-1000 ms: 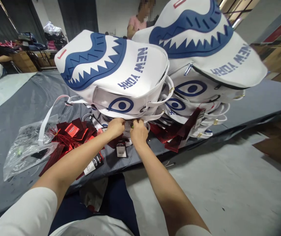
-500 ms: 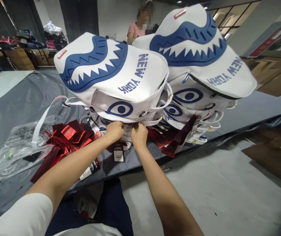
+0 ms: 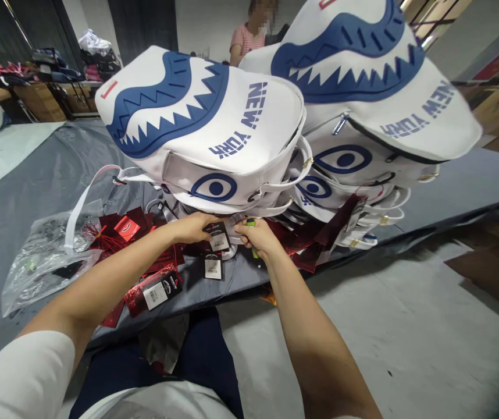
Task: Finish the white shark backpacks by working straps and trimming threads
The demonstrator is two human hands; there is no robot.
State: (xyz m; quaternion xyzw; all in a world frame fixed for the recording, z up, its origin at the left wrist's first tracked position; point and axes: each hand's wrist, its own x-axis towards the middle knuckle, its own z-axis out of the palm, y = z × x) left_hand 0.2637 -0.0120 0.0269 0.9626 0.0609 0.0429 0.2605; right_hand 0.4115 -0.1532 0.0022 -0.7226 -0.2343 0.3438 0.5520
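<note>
My left hand [image 3: 195,227] is closed at the front of a stack of white backpacks, fingers pinched by a black hang tag [image 3: 218,237] with a white barcode label. Close beside it, my right hand [image 3: 259,237] grips a small green tool [image 3: 255,253], mostly covered by the fingers. Above both hands sits the top white backpack [image 3: 271,125], printed with a blue toothed mouth, an eye and NEW YORK. A second black tag [image 3: 213,266] hangs just below, at the table edge. The backpack parts behind my fingers are hidden.
Another stack topped by a similar backpack [image 3: 354,125] stands right. Red tags [image 3: 127,228] and a clear plastic bag [image 3: 35,262] lie left on the grey-covered table [image 3: 79,145]. A person in a striped top [image 3: 247,41] is behind. Cardboard [image 3: 485,279] lies right.
My hands have shifted slightly apart, the right one turning so more of the green tool shows. A black tag now shows at my left fingertips. The view has moved a little.
</note>
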